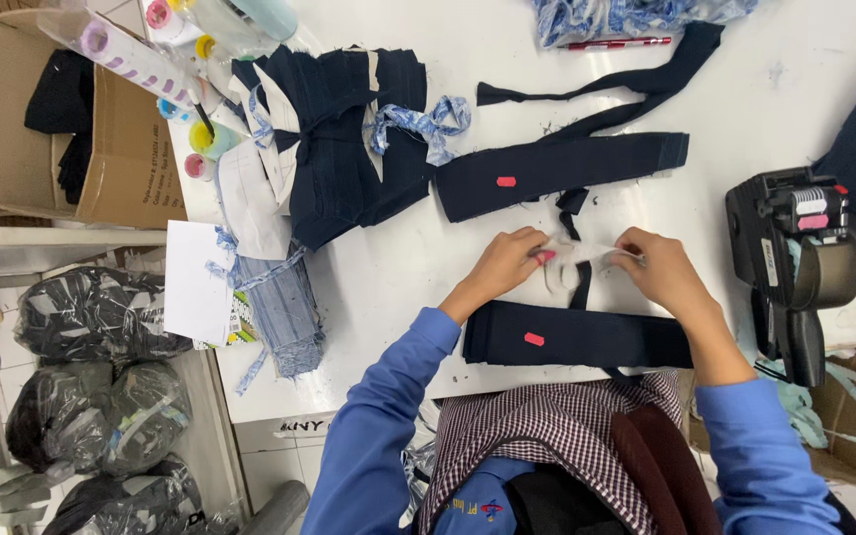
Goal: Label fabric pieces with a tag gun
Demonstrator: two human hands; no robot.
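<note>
Both hands pinch a thin pale strip (pixel 587 254) at mid-frame: the left hand (pixel 507 263) grips its left end and the right hand (pixel 658 267) its right end, apparently pulling it taut so it stays flat above the cloth. The strip's long axis runs left to right, just above a folded navy band (pixel 577 337) that lies lengthwise across the lower centre of the white tabletop (pixel 398 267) and carries a small red tag (pixel 534 339). A second navy band (pixel 557 168) lies above, and a black label gun (pixel 795 258) sits at right.
</note>
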